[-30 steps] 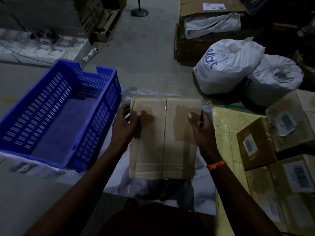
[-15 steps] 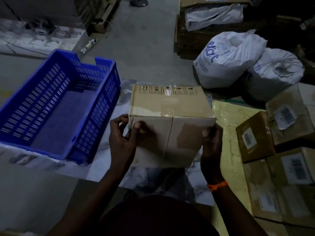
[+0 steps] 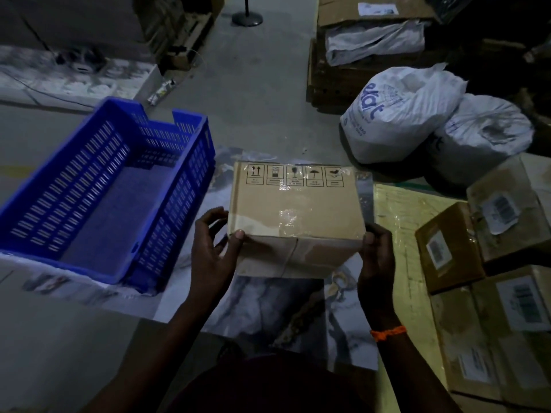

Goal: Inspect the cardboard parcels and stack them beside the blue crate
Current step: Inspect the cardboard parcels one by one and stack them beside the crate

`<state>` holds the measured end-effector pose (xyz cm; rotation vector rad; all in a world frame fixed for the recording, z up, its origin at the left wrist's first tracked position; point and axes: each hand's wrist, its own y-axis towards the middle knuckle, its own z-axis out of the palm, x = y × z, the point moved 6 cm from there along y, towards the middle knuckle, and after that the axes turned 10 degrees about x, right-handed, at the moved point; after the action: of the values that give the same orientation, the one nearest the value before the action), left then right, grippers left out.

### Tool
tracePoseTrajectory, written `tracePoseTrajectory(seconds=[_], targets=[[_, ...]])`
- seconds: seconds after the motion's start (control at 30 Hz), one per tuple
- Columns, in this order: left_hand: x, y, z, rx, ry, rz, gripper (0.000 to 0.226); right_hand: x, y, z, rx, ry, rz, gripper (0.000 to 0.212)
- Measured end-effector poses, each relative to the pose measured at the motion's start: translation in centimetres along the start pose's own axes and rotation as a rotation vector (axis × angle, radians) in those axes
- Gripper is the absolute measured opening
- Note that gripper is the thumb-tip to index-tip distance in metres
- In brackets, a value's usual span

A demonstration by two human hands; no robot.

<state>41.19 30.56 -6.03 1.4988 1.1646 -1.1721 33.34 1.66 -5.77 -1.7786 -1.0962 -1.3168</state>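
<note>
A tan cardboard parcel (image 3: 298,210) is held in mid-air just right of the blue crate (image 3: 104,189). Its upper face carries a row of handling symbols along the far edge and a strip of clear tape. My left hand (image 3: 213,248) grips its near left corner, thumb on the top edge. My right hand (image 3: 375,257), with an orange wristband, holds the near right corner. The crate is slotted plastic with nothing visible inside and sits on a marbled sheet (image 3: 268,317).
Several labelled cardboard parcels (image 3: 483,263) are piled at the right on a yellowish sheet (image 3: 399,210). Two white sacks (image 3: 417,114) lie behind them. Cartons and pallets (image 3: 357,55) stand at the back. A stand base (image 3: 247,17) sits on the concrete floor.
The parcel has been tipped toward me, so the face with handling symbols now lies on top. Both hands have slid down to its near corners.
</note>
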Motion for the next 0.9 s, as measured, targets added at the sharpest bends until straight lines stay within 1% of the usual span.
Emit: tracePoseTrajectory(seconds=[0.03,0.07,0.1,0.13,0.17,0.23,0.27,0.3,0.37,0.43,0.57,0.73,0.83,0.87,0.9], targets=[[-0.8,0.3,-0.1,-0.013,0.077,0.034,0.052,1.3,0.4,-0.1,-0.023,-0.054,-0.079,0.057],[-2.1,0.8,-0.2,-0.01,0.214,0.083,0.055,2.6,0.9,0.0,-0.017,-0.168,-0.137,0.065],[-3.1,1.7,-0.1,0.001,0.33,0.156,0.056,4.0,1.6,0.3,-0.011,-0.281,-0.237,0.066],[-4.5,2.6,0.5,0.045,0.439,0.212,0.055,5.6,2.4,1.1,0.023,-0.382,-0.317,0.063],[-5.6,3.8,1.5,0.124,0.541,0.253,0.055,7.0,3.2,2.4,0.082,-0.492,-0.393,0.06],[-6.4,5.9,4.1,0.307,0.758,0.267,0.057,8.1,4.9,5.7,0.235,-0.77,-0.472,0.058],[-6.2,6.8,5.3,0.381,0.848,0.257,0.059,8.0,5.7,7.2,0.299,-0.892,-0.465,0.062],[-5.7,7.6,6.2,0.44,0.929,0.236,0.063,7.5,6.5,8.3,0.359,-0.976,-0.416,0.069],[-4.5,8.6,7.2,0.509,1.053,0.172,0.069,6.6,7.4,9.4,0.402,-1.079,-0.315,0.079],[-3.5,8.9,7.3,0.53,1.102,0.137,0.07,5.9,7.5,9.5,0.392,-1.129,-0.291,0.081],[-3.2,8.9,7.5,0.555,1.11,0.131,0.077,5.3,7.4,9.4,0.436,-1.143,-0.262,0.072],[-3.5,9.3,7.6,0.558,1.097,0.123,0.069,5.8,7.8,9.3,0.445,-1.133,-0.227,0.077],[-3.6,8.9,7.3,0.565,1.097,0.135,0.067,6.1,7.4,9.1,0.448,-1.113,-0.254,0.09],[-3.6,8.6,7.1,0.566,1.085,0.139,0.065,6.1,7.1,9.0,0.455,-1.105,-0.267,0.09],[-3.7,8.3,6.9,0.558,1.068,0.156,0.064,6.1,6.8,8.9,0.463,-1.094,-0.282,0.084]])
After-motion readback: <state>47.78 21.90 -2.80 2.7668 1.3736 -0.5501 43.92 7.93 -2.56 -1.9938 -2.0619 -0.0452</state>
